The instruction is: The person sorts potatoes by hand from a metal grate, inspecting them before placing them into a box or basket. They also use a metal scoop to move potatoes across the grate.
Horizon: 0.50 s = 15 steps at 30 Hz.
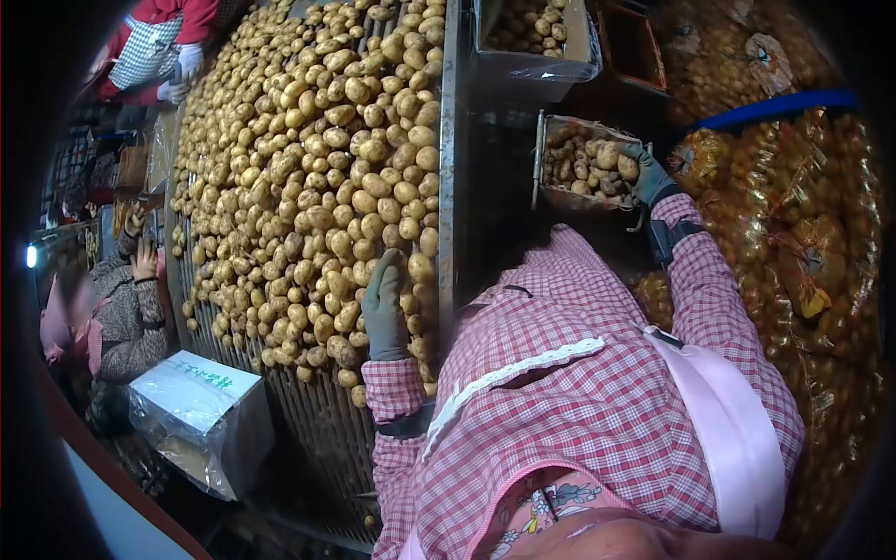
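Note:
My left hand [385, 306], in a grey-green glove, rests on the potatoes [313, 173] spread over the slatted sorting bed. Its fingers are stretched out, with nothing visibly gripped. On the right, my gloved right hand [651, 175] reaches over the edge of a small metal-framed bin [541, 154] that holds potatoes. Its fingers curl round a potato [627, 168] at the bin's right side; the palm side is partly hidden.
A metal rail [448, 187] edges the bed. Another box of potatoes [539, 70] stands beyond the bin. Netted sacks of potatoes [812, 233] fill the right side. Across the bed are a white carton [198, 387], a co-worker's hands [143, 259] and another person's white gloves [189, 63].

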Tool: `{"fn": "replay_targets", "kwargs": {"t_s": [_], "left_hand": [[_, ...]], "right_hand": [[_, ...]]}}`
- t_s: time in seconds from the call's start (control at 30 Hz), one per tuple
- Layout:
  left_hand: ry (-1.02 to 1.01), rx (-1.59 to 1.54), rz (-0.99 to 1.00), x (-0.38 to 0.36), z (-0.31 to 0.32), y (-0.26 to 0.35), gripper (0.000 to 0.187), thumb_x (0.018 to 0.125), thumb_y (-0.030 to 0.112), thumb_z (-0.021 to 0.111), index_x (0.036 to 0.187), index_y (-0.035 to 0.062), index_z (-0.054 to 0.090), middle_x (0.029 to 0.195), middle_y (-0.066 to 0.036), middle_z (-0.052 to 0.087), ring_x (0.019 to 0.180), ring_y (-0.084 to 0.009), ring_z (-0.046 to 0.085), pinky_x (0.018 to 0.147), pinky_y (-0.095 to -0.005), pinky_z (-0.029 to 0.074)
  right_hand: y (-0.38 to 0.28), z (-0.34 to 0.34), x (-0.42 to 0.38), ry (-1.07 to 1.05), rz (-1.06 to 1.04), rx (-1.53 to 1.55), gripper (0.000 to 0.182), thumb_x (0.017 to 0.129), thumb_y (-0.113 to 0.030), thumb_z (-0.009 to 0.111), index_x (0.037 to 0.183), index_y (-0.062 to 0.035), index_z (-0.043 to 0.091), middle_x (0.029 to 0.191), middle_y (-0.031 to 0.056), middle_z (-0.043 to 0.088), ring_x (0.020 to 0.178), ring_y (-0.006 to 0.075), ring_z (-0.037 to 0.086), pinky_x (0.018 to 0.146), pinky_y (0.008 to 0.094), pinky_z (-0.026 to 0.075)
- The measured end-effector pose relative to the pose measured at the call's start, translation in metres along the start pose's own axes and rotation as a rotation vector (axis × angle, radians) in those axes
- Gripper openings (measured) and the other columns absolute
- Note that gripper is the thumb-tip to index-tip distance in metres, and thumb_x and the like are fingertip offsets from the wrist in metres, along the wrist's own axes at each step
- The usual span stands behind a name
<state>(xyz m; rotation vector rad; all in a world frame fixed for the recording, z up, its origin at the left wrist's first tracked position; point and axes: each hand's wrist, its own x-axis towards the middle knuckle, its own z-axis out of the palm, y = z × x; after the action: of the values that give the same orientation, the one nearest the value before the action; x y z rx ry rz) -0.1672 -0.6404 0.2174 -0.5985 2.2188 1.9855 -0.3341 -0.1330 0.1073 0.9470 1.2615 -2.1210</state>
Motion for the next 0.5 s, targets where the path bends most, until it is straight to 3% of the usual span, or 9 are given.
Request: {"fn": "replay_targets", "kwargs": {"t_s": [0.03,0.17,0.27,0.5], "left_hand": [[0.0,-0.008,-0.004,0.0,0.001,0.001,0.043,0.107,0.027,0.046,0.137,-0.001,0.059,0.13,-0.01,0.065,0.117,-0.017,0.062,0.101,-0.0291,0.048],[0.003,-0.019,-0.019,0.002,0.002,0.0,0.043,0.107,0.028,0.047,0.137,-0.0008,0.059,0.129,-0.01,0.065,0.116,-0.0168,0.063,0.101,-0.0289,0.049],[0.003,-0.01,-0.031,0.003,0.004,0.001,0.043,0.107,0.028,0.048,0.137,-0.0009,0.059,0.129,-0.01,0.066,0.115,-0.017,0.063,0.1,-0.0291,0.049],[0.01,0.016,-0.031,0.009,0.011,0.001,0.042,0.107,0.028,0.05,0.136,-0.0013,0.06,0.128,-0.01,0.066,0.115,-0.0186,0.063,0.1,-0.0307,0.05]], "right_hand": [[0.0,-0.001,0.002,-0.01,0.039,0.005,0.037,0.086,-0.032,0.075,0.115,-0.0094,0.069,0.097,0.0071,0.073,0.072,0.0195,0.07,0.063,0.0339,0.062],[-0.001,0.012,-0.002,0.019,0.052,-0.039,0.04,0.086,-0.035,0.076,0.117,-0.0108,0.067,0.096,0.008,0.074,0.065,0.0162,0.069,0.05,0.0249,0.055],[-0.003,0.018,-0.006,0.021,0.069,-0.067,0.044,0.086,-0.037,0.075,0.119,-0.0093,0.065,0.095,0.0087,0.074,0.062,0.0154,0.068,0.048,0.0232,0.054],[0.01,-0.006,0.022,0.135,0.073,-0.112,0.046,0.087,-0.038,0.074,0.122,-0.0085,0.063,0.087,0.0082,0.071,0.058,0.0196,0.065,0.057,0.0285,0.059]]}}
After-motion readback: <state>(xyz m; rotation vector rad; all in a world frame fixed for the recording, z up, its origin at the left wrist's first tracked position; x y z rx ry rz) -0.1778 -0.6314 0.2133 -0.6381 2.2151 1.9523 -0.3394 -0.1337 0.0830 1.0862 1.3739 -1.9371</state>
